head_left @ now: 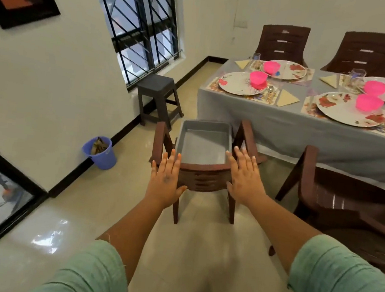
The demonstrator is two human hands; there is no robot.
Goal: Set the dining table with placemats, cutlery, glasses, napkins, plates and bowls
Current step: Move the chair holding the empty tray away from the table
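Here both hands flat, fingers straight: left hand point(165, 181), right hand point(245, 175) flank chair point(203, 179) back. Grey tray point(204, 147) on chair seat. Counter point(283, 129) beyond chair, set: plates point(237, 82), pink bowls point(258, 77).

Four floral plates point(239, 83), each carrying one of four pink bowls point(258, 77), sit on the table point(249, 111) beyond the right hand point(245, 176). Four brown chairs point(201, 177) surround it. One grey tray point(204, 144) lies between both hands; one stool point(159, 94) and one blue bucket point(100, 151) stand beyond the left hand point(166, 178).

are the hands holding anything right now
Nothing is held: the left hand and right hand are open, fingers straight, in front of the chair.
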